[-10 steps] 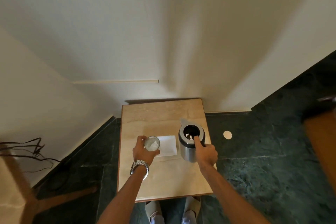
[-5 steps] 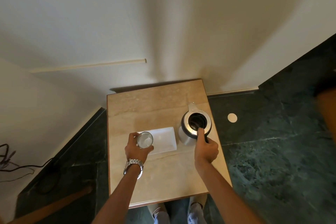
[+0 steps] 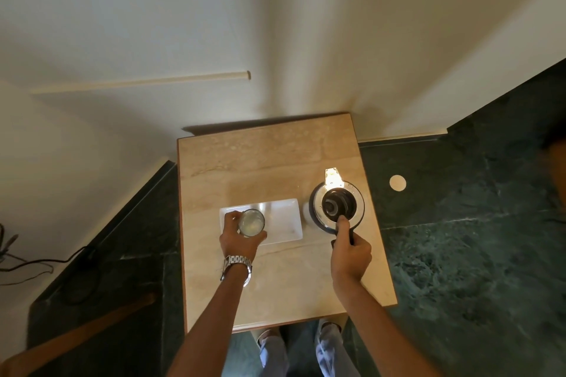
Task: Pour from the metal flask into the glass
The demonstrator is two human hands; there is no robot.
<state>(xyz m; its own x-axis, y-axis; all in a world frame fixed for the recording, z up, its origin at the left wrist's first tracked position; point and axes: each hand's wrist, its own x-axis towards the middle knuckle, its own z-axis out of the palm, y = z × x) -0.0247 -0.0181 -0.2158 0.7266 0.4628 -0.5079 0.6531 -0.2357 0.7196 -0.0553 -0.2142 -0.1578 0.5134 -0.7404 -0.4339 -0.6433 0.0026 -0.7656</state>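
Counter (image 3: 275, 285) first: one stone-topped slab under both forearms, pushed into a wall corner ahead of the hands, dark floor on either side. On it, between the hands and slightly ahead of the left one, lies one white tray (image 3: 284, 217), and the glass (image 3: 251, 222) sits at its near left end. One flask (image 3: 336, 206) stands upright just ahead of the right hand, beside the tray's right edge, its spout (image 3: 333, 177) pointing away from the person and its dark lid in place. The right hand (image 3: 350, 257) is wrapped around the flask's black handle with the thumb laid forward along it toward the lid; the left hand (image 3: 240, 237) is curled around the glass, a watch (image 3: 236, 265) on that wrist. The glass looks pale inside, but whether it holds liquid I cannot tell. The step seems to be the grip before the lift: nothing is tilted yet. To do it well, the right hand should probably raise the flask clear of the counter, turn the spout leftward toward the glass, and tip slowly so the stream lands inside the rim, while the left hand keeps the glass steady over the tray to catch drips. Count: one counter, one tray, one flask, one glass, one watch, two hands.
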